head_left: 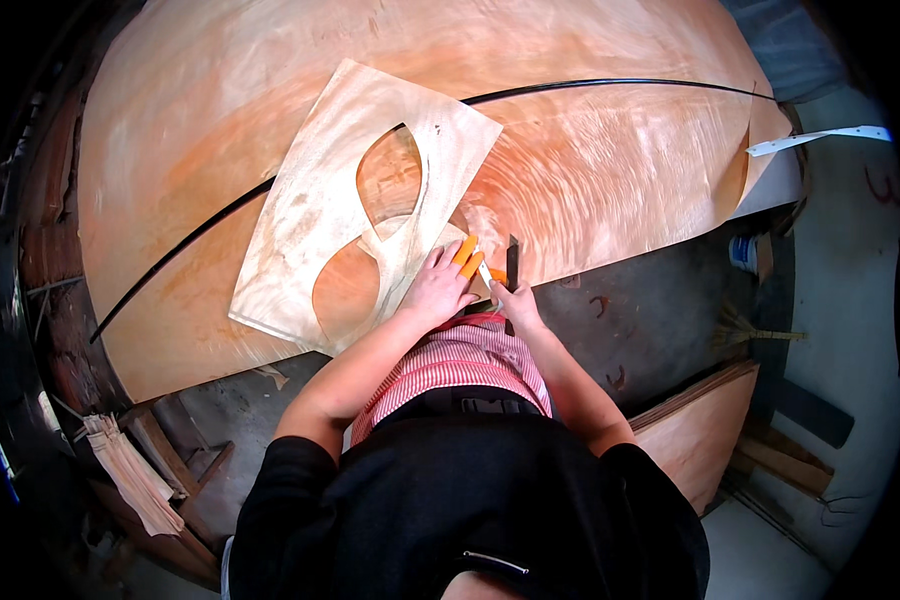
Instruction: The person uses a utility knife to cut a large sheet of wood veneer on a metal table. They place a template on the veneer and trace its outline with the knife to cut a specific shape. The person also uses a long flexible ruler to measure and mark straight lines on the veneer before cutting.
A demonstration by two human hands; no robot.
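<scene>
My left hand point(440, 284) lies with fingers stretched out on the lower edge of a pale veneer sheet point(305, 215). Orange covers sit on some of its fingertips. The sheet has two curved, leaf-like openings cut through it. Beside those fingertips is a narrow white strip point(484, 270) with small dark marks. Close to its right, my right hand point(516, 305) is closed around a dark, flat knife-like blade point(513, 262) that points away from me. An orange cover shows on a finger of this hand too. The blade's lower end is partly hidden by the hand.
A large reddish veneer sheet point(610, 150) covers the work surface. A long black flexible strip point(610, 82) curves across it, passing under the pale sheet. Another white strip point(820, 138) juts out at the far right. Stacked boards point(705, 430) stand at lower right, near a small broom point(755, 333).
</scene>
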